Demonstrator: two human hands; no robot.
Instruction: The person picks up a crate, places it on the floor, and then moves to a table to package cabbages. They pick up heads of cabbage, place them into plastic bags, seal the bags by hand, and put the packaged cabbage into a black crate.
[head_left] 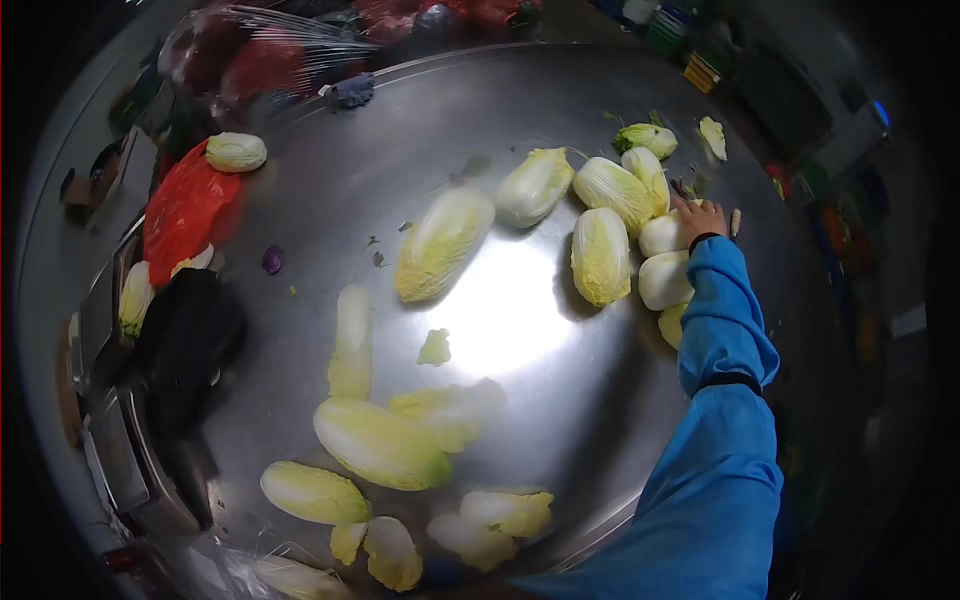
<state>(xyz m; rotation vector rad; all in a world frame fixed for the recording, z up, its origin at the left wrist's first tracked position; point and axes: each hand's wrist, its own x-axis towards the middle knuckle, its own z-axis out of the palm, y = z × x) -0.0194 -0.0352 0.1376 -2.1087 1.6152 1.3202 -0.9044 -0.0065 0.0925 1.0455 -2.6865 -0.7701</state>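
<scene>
My right hand (pixel 704 219), reaching out in a blue sleeve, has its fingers curled over the end of a napa cabbage (pixel 661 235) at the right side of the metal table. Just below it lies another napa cabbage (pixel 663 281), with a yellower one (pixel 672 324) partly hidden by my forearm. Several more heads cluster to the left of the hand, among them an upright-lying cabbage (pixel 601 257) and a pale green one (pixel 612 194). A larger napa cabbage (pixel 446 245) rests near the table's middle. My left hand is out of sight.
Loose leaves and a cabbage (pixel 382 443) lie along the near side of the metal table (pixel 300 210). At the left are a red plastic bag (pixel 190 210), a blurred dark object (pixel 190 345) and a metal-topped box (pixel 118 455). Plastic-wrapped red goods (pixel 265 65) stand beyond the far edge.
</scene>
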